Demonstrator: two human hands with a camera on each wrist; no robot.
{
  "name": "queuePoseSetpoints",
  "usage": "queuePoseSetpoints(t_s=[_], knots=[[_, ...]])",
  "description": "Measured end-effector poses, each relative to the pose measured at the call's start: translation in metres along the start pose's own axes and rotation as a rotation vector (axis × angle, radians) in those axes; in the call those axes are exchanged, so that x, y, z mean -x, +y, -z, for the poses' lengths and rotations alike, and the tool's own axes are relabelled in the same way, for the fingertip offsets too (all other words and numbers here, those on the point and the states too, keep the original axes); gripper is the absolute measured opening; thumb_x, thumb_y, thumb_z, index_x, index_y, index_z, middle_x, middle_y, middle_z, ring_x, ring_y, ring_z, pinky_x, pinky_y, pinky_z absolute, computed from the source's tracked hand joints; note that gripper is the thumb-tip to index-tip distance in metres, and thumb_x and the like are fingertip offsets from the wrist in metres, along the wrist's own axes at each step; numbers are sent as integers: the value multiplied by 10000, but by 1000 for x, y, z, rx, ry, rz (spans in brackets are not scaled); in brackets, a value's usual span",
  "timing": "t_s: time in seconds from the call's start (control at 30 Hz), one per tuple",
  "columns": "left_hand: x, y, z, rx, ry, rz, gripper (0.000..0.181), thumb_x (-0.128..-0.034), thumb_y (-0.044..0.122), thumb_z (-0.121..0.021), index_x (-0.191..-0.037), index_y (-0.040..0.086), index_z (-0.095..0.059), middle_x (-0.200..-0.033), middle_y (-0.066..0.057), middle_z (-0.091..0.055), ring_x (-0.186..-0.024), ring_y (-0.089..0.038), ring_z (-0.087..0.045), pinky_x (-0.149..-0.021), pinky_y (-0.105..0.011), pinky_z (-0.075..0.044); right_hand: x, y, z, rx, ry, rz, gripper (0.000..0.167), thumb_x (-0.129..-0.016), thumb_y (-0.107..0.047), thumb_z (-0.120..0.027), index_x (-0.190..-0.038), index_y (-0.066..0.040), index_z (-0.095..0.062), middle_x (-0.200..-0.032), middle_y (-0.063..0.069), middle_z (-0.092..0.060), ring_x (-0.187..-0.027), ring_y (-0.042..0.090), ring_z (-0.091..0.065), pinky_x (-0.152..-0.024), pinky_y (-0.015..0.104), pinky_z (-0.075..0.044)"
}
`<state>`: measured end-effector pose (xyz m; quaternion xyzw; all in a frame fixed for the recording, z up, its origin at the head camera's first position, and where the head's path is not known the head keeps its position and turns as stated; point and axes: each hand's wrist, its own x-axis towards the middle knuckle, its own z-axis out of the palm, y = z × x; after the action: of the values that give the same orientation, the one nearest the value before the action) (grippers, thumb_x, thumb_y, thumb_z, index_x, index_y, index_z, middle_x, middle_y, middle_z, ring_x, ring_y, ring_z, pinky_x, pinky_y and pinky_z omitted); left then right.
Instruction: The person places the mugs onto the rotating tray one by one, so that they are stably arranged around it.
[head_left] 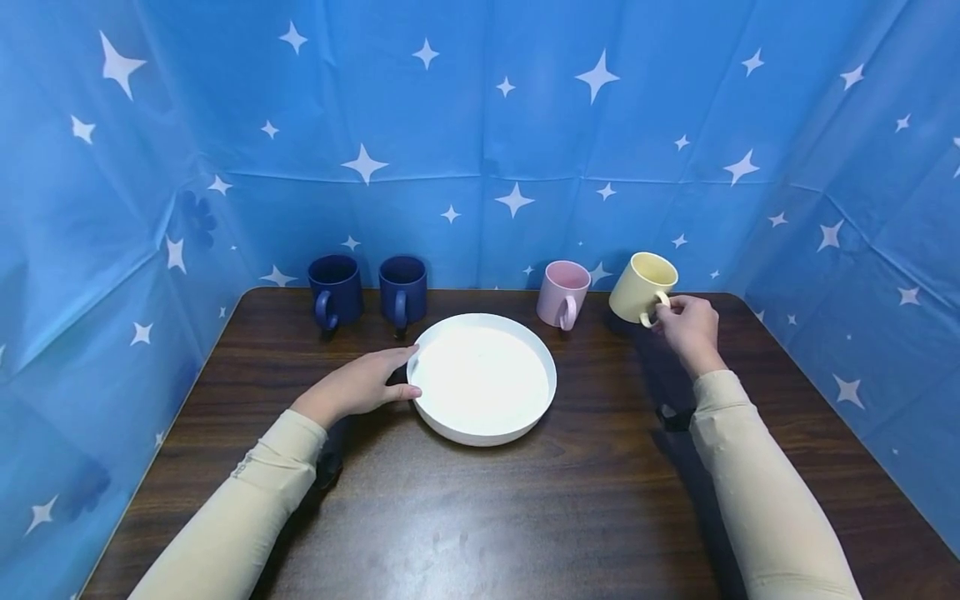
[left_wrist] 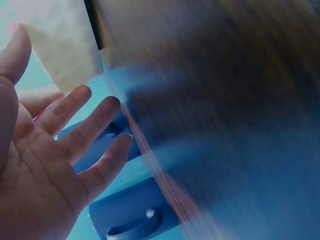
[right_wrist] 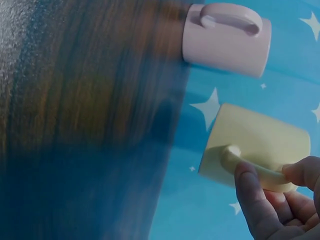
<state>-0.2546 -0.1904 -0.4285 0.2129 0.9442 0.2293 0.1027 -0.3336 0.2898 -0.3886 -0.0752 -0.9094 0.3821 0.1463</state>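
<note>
My right hand (head_left: pixel 688 327) pinches the handle of a pale yellow mug (head_left: pixel 636 287) between thumb and fingers. The mug leans to the right, and in the right wrist view its base stands off the tabletop. Beside it, the pink mug (right_wrist: pixel 225 37) sits upright with its handle towards me. At the left rim of a round white tray (head_left: pixel 480 379), my left hand (head_left: pixel 367 382) has its thumb and fingertips at the edge. Its fingers (left_wrist: pixel 90 130) are spread and loosely bent in the left wrist view. Whether they press the rim is hard to tell.
Two dark blue mugs, a left one (head_left: pixel 341 287) and a right one (head_left: pixel 408 292), stand at the back left with handles facing me. The dark wooden table (head_left: pixel 480 517) ends at a blue star-patterned curtain (head_left: pixel 480 125) behind and at both sides.
</note>
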Motion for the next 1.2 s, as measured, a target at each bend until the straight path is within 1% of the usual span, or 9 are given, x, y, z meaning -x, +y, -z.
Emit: queuePoseSetpoints(t_s=[0.13,0.2,0.23,0.37,0.43,0.63,0.87,1.1,1.2], knots=[[1,1,0,-2,1,-10,796,-1001,439,-629,-1578,-2,-302,-1605,-199,-351,-1491,-361,-314,-1198,-530,-262,1,0,5,-32,3,-5,291,-1031,-123,-558,-1163,105,-681,-1013,278,-708,-857,350,-735,-545,128,-478],[1,1,0,-5,1,-13,795,-1003,436,-629,-1577,-5,-300,-1605,-200,-349,-1490,-361,-314,-1198,-528,-264,2,-1,8,-35,4,-5,293,-1031,-126,-554,-1166,101,-681,-1021,275,-707,-775,259,-730,-550,126,-480],[1,0,0,-4,1,-15,795,-1002,435,-629,-1577,-5,-300,-1605,-201,-349,-1489,-363,-315,-1197,-530,-265,2,-2,9,-34,5,-6,292,-1030,-124,-553,-1166,100,-682,-1022,276,-709,-773,252,-729,-551,126,-478],[1,-1,-2,3,-4,-14,797,-1000,434,-633,-1580,1,-298,-1608,-194,-348,-1492,-357,-312,-1199,-525,-264,5,-7,13,-25,13,8,284,-1022,-120,-555,-1144,95,-696,-1006,269,-724,-771,274,-742,-543,126,-474],[0,-1,-2,3,-5,-13,798,-1000,435,-632,-1579,-1,-297,-1607,-197,-348,-1491,-359,-313,-1198,-527,-265,7,-9,15,-21,16,17,284,-1021,-122,-550,-1137,88,-701,-993,259,-730,-849,337,-744,-545,131,-470],[1,1,0,1,-5,-19,794,-1008,417,-628,-1576,-19,-286,-1606,-211,-341,-1492,-369,-306,-1199,-528,-259,8,-18,19,-8,24,46,284,-1019,-117,-534,-1133,80,-704,-984,254,-731,-839,333,-741,-556,142,-464],[-1,-2,-1,-11,-12,-3,807,-1006,436,-623,-1588,2,-270,-1614,-197,-333,-1496,-356,-304,-1203,-517,-259,6,-29,23,-35,40,90,270,-997,-75,-542,-1125,101,-702,-971,272,-727,-723,231,-739,-529,124,-479],[-2,-3,-1,-18,-13,-11,814,-1005,442,-621,-1590,4,-263,-1615,-195,-331,-1496,-357,-304,-1201,-519,-261,7,-33,27,-74,39,128,243,-985,-50,-553,-1088,115,-699,-942,284,-722,-543,-42,-612,-537,110,-488],[-1,-2,-1,-12,-17,-7,815,-1005,441,-622,-1591,4,-260,-1616,-195,-329,-1496,-357,-303,-1201,-519,-260,9,-34,28,-75,34,128,245,-983,-51,-561,-1105,112,-698,-949,270,-724,-572,4,-647,-541,117,-495]])
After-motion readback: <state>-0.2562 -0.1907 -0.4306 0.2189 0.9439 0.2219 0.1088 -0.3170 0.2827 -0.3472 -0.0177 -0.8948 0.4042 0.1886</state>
